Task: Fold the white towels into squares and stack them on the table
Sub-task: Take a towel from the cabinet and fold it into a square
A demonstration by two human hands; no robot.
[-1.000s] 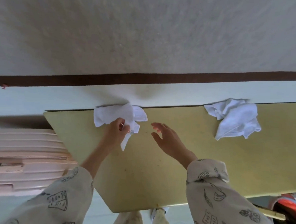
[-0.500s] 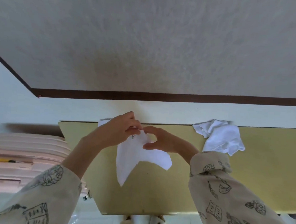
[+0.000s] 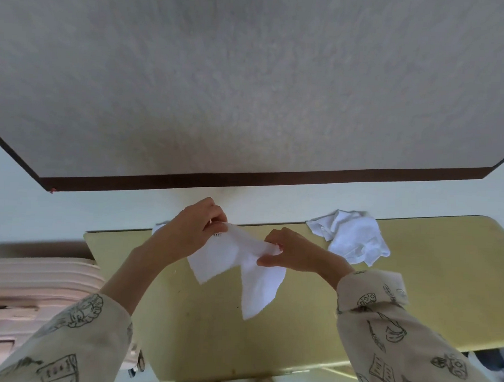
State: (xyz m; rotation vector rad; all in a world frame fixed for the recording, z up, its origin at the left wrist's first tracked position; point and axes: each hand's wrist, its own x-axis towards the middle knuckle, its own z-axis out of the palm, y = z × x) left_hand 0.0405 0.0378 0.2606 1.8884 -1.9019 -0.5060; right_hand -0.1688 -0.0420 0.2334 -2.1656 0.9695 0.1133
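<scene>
In the head view, the left hand (image 3: 194,231) and the right hand (image 3: 288,251) each pinch the top edge of a white towel (image 3: 241,266), fingers closed on the cloth, holding it up over the yellow bench (image 3: 429,287) near its far edge so two corners hang down. A second, crumpled towel (image 3: 350,239) lies at the bench's far edge, to the right of the right hand and apart from it.

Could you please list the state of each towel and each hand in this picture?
Held towel: lifted above the table, unfolded, stretched between both hands, corners hanging.
Second towel: crumpled, lying at the table's far edge.
Left hand: pinching the held towel's upper edge.
Right hand: pinching the same towel's edge.
Table: holds no folded stack.
</scene>
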